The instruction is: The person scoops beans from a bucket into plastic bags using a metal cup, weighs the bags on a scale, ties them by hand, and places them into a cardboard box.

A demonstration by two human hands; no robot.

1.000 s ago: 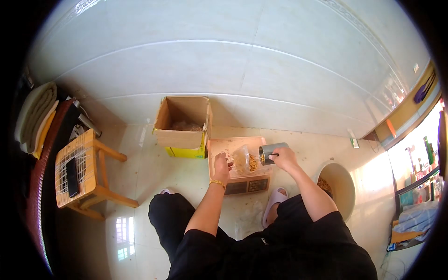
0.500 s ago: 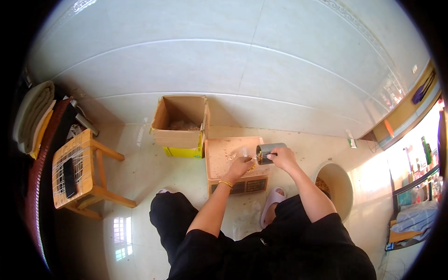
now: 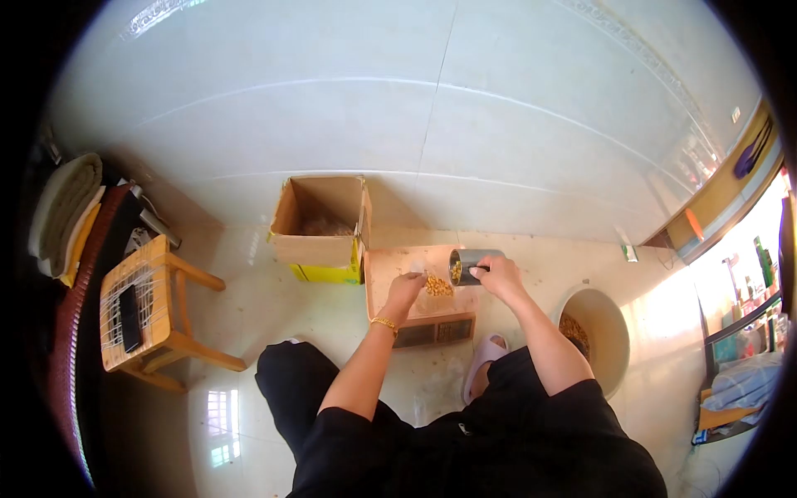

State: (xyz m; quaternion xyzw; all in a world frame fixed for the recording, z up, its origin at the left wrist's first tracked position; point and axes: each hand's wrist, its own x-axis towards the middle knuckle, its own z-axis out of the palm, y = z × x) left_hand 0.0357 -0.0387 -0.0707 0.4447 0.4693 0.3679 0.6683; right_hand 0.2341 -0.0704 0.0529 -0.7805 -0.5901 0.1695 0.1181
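A grey metal cup [image 3: 475,267] lies tilted on its side in my right hand [image 3: 500,277], its mouth facing left with yellow-brown pieces inside. My left hand [image 3: 405,290], closed at the fingertips, grips the edge of a clear plastic bag [image 3: 424,274]. Similar pieces [image 3: 438,286] lie in the bag, which rests on a pinkish scale [image 3: 382,303] with dark display panels along its front. The bag's outline is hard to make out.
An open cardboard box [image 3: 320,247] stands behind and left of the scale. To the right, a pale bucket [image 3: 613,332] holds more pieces. A wooden stool [image 3: 170,319] with a black phone [image 3: 129,318] is at left. Slippered feet are below.
My left hand first moved right and over the bag, then drew back left, leaving the pieces in view. The cup in my right hand shifted slightly left. The camera view tilted slightly.
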